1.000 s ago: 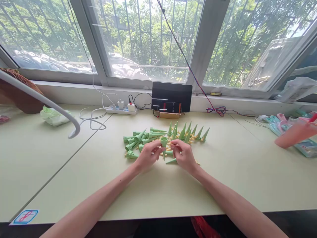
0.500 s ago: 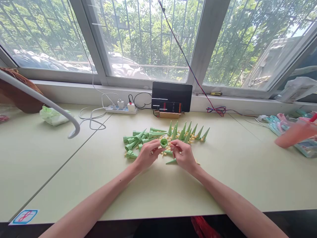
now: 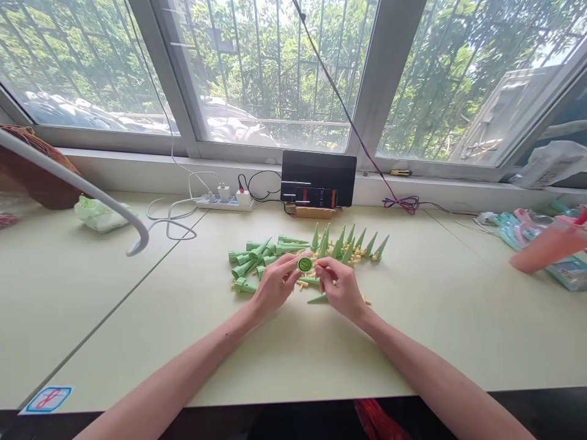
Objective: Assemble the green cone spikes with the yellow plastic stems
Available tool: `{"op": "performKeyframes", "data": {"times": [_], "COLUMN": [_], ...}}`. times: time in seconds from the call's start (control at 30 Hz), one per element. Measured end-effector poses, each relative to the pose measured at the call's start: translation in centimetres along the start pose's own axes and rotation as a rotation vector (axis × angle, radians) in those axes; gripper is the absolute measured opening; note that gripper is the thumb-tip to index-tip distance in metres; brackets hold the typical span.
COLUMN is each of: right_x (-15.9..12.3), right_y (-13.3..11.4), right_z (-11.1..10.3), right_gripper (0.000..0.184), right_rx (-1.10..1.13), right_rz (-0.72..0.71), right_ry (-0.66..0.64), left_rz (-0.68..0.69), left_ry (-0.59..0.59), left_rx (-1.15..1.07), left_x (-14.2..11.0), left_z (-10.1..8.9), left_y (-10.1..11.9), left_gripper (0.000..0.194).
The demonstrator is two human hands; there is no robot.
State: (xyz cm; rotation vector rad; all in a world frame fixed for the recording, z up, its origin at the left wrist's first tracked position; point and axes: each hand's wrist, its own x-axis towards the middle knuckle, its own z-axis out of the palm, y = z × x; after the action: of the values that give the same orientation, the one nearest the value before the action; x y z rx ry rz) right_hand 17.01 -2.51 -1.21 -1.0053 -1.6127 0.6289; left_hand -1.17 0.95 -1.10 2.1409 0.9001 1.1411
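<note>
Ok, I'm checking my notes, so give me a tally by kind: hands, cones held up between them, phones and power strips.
Hands: 2
Held cone: 1
Phone: 1
Power strip: 1
Total: 5

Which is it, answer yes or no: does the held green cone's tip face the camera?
No, the green cone shows its open end.

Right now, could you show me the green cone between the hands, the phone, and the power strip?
Green cone [image 3: 305, 264]: head view, inside its round open end.
Phone [image 3: 316, 197]: head view, middle of its screen.
Power strip [image 3: 228, 206]: head view, on its white body below the plugs.
</note>
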Motion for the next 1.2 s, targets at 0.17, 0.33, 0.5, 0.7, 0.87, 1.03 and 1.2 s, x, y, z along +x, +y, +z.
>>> {"op": "performKeyframes", "data": {"times": [0.17, 0.33, 0.5, 0.7, 0.87, 1.03, 1.2], "right_x": [-0.1, -0.1, -0.1, -0.2, -0.3, -0.3, -0.2], "right_y": [0.1, 0.2, 0.1, 0.0, 0.3, 0.5, 0.4], "right_z": [0.0, -0.2, -0.1, 0.1, 0.1, 0.1, 0.1], "right_gripper": [0.024, 0.02, 0.019, 0.02, 0.02, 0.018, 0.017], "right_rx": [-0.034, -0.098, -0.14, -0.157, -0.14, -0.106, -0.089], "right_rz": [-0.016, -0.039, -0.11, -0.148, -0.143, -0.136, -0.119], "right_ry": [0.069, 0.124, 0.078, 0.03, 0.021, 0.026, 0.03], "left_rz": [-0.037, -0.235, -0.368, -0.415, -0.409, -0.384, -0.343], "left_ry": [0.022, 0.128, 0.008, -0.061, -0.125, -0.148, -0.173], "left_rx": [-0.007, -0.187, -0.458, -0.596, -0.648, -0.65, -0.651], "left_x": [0.1, 0.2, 0.3, 0.4, 0.4, 0.4, 0.5], "left_z": [0.3, 0.3, 0.2, 0.2, 0.1, -0.1, -0.3], "left_y": [0.7, 0.8, 0.7, 1.5, 1.4, 1.4, 1.5], "left_gripper": [0.034, 0.032, 0.065, 0.066, 0.058, 0.051, 0.05]}}
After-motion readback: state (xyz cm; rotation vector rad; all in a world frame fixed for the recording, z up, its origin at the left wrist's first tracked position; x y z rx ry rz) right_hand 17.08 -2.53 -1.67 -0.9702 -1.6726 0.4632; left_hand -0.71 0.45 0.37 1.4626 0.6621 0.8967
